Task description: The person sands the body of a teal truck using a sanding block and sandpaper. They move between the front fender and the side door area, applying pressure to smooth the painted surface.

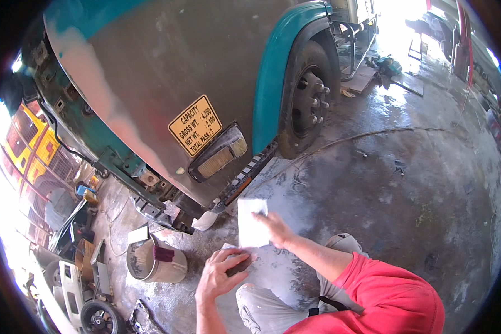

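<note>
My right hand point(274, 229) grips the side of a bright white rectangular sheet or board point(251, 236); glare hides its surface detail. A small dark piece shows at its fingertips. Just below and to the left, my left hand point(221, 274) curls its fingers round a small dark block-like piece point(237, 267). A pale edge sticks up by those fingertips, near the sheet's lower corner. In front of both hands stands a truck cab door point(150, 72), its paint dull grey with teal and pinkish patches. A yellow plate point(195, 126) and a rectangular lamp point(220, 156) sit low on it.
A bucket point(170, 270) stands at left, with a dark red cloth point(162, 254) over its rim and a pale flat piece point(138, 234) on top. Beyond are the front wheel point(309, 100) and a hose point(373, 132) across the floor. Loose parts and a small wheel point(101, 318) lie lower left.
</note>
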The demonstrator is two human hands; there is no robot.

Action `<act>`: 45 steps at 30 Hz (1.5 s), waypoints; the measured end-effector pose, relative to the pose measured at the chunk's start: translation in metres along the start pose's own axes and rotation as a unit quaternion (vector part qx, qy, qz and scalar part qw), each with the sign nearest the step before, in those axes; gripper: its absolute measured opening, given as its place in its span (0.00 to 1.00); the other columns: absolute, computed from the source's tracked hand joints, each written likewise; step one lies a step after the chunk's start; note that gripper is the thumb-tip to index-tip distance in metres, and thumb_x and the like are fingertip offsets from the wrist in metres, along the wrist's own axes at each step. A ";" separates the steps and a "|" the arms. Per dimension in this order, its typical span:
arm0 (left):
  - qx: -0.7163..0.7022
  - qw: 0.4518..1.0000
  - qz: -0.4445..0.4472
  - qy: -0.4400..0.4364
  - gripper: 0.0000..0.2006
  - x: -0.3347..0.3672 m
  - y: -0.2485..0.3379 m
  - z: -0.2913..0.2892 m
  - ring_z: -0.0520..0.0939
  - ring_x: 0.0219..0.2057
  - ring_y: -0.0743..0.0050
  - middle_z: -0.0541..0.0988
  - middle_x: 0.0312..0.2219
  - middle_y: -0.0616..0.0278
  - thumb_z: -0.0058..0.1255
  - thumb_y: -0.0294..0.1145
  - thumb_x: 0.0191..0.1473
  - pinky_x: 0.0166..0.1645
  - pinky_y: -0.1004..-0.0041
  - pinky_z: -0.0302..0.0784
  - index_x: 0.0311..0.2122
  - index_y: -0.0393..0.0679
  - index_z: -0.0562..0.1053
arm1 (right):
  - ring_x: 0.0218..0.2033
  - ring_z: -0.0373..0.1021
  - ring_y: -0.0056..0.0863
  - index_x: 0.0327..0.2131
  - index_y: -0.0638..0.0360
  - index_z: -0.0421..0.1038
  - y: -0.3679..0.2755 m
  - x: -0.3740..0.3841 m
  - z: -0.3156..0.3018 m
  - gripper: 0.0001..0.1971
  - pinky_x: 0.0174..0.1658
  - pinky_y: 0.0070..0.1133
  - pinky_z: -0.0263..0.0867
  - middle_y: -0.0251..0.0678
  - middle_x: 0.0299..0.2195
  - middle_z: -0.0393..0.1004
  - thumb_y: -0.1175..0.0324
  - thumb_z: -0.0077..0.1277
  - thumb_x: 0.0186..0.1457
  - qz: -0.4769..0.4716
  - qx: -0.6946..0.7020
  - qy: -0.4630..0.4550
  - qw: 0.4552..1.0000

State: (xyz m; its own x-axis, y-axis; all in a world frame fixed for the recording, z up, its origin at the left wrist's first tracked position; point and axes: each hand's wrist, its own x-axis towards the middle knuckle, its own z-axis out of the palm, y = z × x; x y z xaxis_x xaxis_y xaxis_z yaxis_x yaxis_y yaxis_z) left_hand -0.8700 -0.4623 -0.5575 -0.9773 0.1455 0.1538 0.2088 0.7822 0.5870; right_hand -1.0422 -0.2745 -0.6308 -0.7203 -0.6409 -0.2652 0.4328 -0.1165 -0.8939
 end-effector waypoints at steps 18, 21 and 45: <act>-0.082 0.977 -0.042 0.194 0.32 -0.013 -0.019 0.016 0.76 0.64 0.43 0.80 0.60 0.55 0.75 0.32 0.40 0.71 0.49 0.66 0.57 0.52 0.86 | 0.58 0.74 0.23 0.65 0.63 0.71 0.000 -0.016 0.009 0.24 0.64 0.31 0.68 0.39 0.59 0.78 0.58 0.52 0.75 -0.072 0.112 -0.125 0.983; 0.024 0.991 -0.029 0.131 0.31 -0.016 -0.014 0.027 0.74 0.64 0.45 0.79 0.61 0.56 0.76 0.34 0.42 0.71 0.49 0.66 0.57 0.56 0.86 | 0.49 0.78 0.22 0.59 0.67 0.75 -0.004 -0.010 0.008 0.21 0.54 0.27 0.75 0.37 0.49 0.83 0.58 0.48 0.77 -0.099 0.109 -0.075 0.986; -0.120 0.982 -0.031 0.144 0.30 0.001 -0.020 0.012 0.73 0.67 0.45 0.73 0.66 0.50 0.72 0.43 0.50 0.71 0.49 0.65 0.59 0.47 0.84 | 0.53 0.80 0.35 0.62 0.62 0.72 -0.008 -0.024 0.006 0.24 0.58 0.36 0.78 0.42 0.53 0.81 0.58 0.60 0.71 0.020 0.344 -0.136 0.929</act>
State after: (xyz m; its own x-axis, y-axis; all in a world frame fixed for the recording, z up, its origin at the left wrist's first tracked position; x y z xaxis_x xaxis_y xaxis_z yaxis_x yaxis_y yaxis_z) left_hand -0.8755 -0.4706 -0.5784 -0.9454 -0.1018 0.3098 0.1855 0.6134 0.7677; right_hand -1.0249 -0.2626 -0.6148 -0.5732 -0.8124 -0.1072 0.7672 -0.4861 -0.4185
